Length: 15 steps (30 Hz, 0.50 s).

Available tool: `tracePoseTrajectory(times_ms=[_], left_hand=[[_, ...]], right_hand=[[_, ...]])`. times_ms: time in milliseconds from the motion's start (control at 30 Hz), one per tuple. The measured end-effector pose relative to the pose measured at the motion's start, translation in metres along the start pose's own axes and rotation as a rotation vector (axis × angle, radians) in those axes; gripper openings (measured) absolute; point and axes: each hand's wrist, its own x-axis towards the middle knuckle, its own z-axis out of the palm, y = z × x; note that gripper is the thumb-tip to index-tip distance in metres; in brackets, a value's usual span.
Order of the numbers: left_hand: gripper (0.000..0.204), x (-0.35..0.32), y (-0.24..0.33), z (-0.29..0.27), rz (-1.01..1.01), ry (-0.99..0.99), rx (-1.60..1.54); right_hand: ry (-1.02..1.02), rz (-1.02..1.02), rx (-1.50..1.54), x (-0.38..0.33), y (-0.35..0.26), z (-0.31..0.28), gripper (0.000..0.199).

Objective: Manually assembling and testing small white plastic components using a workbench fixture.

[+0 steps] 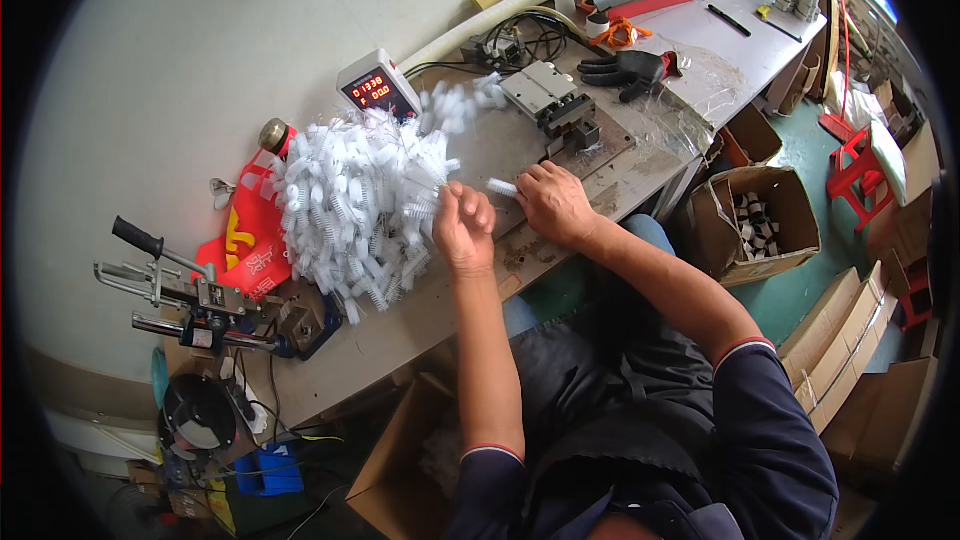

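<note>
A big heap of small white bristle brushes (350, 210) lies on the workbench, left of my hands. My left hand (465, 228) is at the heap's right edge with its fingers curled inward. One brush (421, 209) lies right beside those fingers; whether they grip anything is hidden. My right hand (556, 204) pinches a single small white brush (502, 187), its bristle end pointing left toward my left hand. Just beyond my right hand stands a small metal fixture (553, 105) with a dark clamping block. A looser group of brushes (458, 105) lies left of this fixture.
Behind the heap stands a counter box (380, 85) with a red display. A lever clamp (215, 305) is mounted at the bench's left end. A dark glove (628, 72) rests beyond the fixture. Right of the bench, a cardboard box (755, 225) holds small black and white parts.
</note>
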Motion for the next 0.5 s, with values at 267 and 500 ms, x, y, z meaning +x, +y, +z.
tracePoseTrajectory(times_ms=[267,500], left_hand=[[0.021,-0.001,0.0,-0.005,-0.033,0.058,0.053],[0.023,-0.004,-0.015,0.019,-0.082,0.186,0.388]], right_hand=[[0.114,0.024,0.079,-0.025,0.018,-0.029,0.009],[0.272,0.362,0.105,-0.036,0.059,-0.054,0.014]])
